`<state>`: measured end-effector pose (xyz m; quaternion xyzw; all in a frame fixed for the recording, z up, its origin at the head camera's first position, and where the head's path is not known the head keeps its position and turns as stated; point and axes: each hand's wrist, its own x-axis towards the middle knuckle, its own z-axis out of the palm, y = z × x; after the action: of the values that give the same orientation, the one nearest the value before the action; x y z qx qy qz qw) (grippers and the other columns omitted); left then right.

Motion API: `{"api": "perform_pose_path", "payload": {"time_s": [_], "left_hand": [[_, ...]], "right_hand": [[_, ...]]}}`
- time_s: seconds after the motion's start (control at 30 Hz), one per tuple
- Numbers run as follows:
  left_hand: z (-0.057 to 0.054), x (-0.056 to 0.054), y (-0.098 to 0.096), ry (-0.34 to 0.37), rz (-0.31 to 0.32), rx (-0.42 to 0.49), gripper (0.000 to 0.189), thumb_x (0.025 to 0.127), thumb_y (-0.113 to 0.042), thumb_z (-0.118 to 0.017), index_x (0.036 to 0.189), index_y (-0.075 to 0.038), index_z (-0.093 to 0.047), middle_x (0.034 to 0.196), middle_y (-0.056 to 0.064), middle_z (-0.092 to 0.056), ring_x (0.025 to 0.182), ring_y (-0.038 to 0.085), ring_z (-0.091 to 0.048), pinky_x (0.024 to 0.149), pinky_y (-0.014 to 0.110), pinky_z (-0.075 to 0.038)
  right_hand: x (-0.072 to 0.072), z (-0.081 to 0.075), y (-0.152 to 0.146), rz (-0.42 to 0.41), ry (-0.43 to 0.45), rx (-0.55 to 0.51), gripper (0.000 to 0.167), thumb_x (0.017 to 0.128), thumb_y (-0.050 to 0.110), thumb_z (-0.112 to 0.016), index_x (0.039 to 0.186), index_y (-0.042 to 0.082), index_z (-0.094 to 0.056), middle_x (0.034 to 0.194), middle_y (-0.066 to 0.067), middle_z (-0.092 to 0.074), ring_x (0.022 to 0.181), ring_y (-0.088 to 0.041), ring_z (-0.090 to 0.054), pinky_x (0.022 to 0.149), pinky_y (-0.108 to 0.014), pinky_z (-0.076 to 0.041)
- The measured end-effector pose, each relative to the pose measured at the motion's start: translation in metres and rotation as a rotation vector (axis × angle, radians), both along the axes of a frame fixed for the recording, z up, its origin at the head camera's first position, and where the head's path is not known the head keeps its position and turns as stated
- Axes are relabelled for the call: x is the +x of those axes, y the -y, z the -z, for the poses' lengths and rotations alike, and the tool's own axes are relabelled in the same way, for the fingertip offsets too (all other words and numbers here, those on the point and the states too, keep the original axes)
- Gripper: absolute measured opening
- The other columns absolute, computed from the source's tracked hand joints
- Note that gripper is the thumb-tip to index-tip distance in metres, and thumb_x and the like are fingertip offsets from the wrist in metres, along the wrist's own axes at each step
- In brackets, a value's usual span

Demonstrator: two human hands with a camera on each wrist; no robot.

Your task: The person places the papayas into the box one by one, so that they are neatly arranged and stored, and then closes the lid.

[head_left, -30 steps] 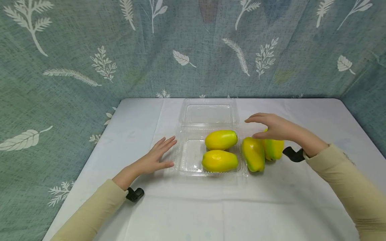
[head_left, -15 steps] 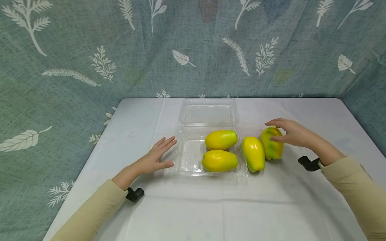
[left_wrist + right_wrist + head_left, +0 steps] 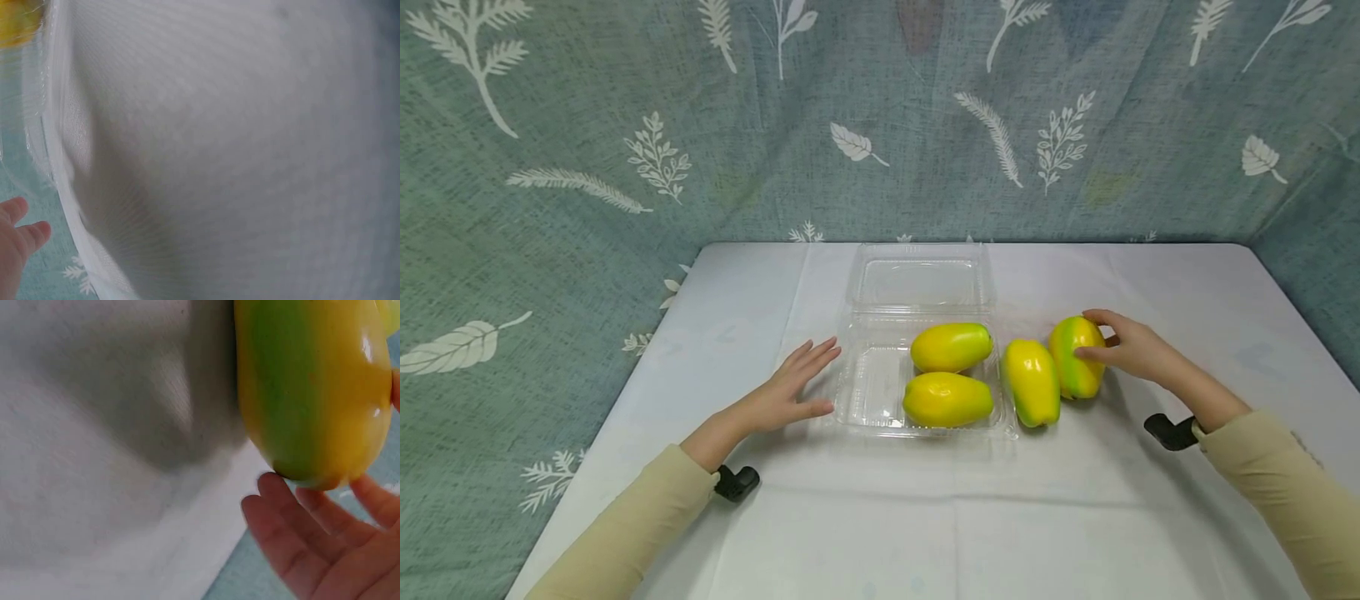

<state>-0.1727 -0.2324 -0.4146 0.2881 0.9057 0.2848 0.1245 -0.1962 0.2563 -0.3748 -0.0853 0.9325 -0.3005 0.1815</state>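
Observation:
My right hand (image 3: 1138,346) holds the rightmost yellow-green papaya (image 3: 1070,367), thumb on its near side and fingers at its far end. In the right wrist view, the fingertips (image 3: 312,500) touch the end of this papaya (image 3: 312,394). Just left of it lies another papaya (image 3: 1031,379) on the white cloth. Two more papayas, a rear one (image 3: 951,347) and a front one (image 3: 947,400), lie in the right part of a clear plastic clamshell box (image 3: 868,392). My left hand (image 3: 786,392) rests beside the box's left edge, fingers spread, holding nothing.
The box's clear lid (image 3: 921,285) lies folded back behind its base. A white cloth (image 3: 955,517) covers the table, and a patterned teal curtain (image 3: 895,108) hangs along the back and sides.
My right hand has moved right and down from above the papayas onto the rightmost one, which has turned so a green stripe shows. The left hand has stayed put.

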Motion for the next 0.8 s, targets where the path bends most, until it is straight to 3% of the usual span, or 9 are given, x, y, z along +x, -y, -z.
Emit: {"api": "perform_pose_path", "payload": {"time_s": [0.3,0.5,0.8], "left_hand": [[0.000,0.000,0.001,0.005,-0.011,-0.003,0.077,0.087,-0.037,-0.060,0.148,-0.018,-0.018,0.155,-0.003,-0.007,0.139,0.036,0.002,0.102,0.066,-0.011],[0.001,0.000,0.002,-0.001,-0.010,0.002,0.076,0.087,-0.034,-0.061,0.147,-0.015,-0.018,0.155,-0.003,-0.007,0.139,0.037,0.002,0.103,0.066,-0.011],[0.001,0.000,0.001,-0.004,-0.003,-0.002,0.076,0.087,-0.034,-0.060,0.147,-0.016,-0.018,0.155,-0.003,-0.007,0.139,0.037,0.002,0.102,0.066,-0.012]], "right_hand": [[0.004,0.011,0.003,0.165,0.166,-0.210,0.090,0.089,0.044,-0.055,0.143,-0.004,-0.003,0.141,-0.037,-0.011,0.115,-0.044,-0.041,0.086,-0.045,-0.048],[0.006,0.016,0.005,0.226,0.242,-0.366,0.086,0.091,0.037,-0.053,0.145,0.003,0.003,0.142,-0.036,-0.009,0.120,-0.045,-0.034,0.096,-0.054,-0.038],[0.002,0.021,-0.003,0.273,0.283,-0.446,0.085,0.092,0.034,-0.052,0.146,0.005,0.006,0.143,-0.036,-0.005,0.122,-0.046,-0.030,0.099,-0.056,-0.033]]}}
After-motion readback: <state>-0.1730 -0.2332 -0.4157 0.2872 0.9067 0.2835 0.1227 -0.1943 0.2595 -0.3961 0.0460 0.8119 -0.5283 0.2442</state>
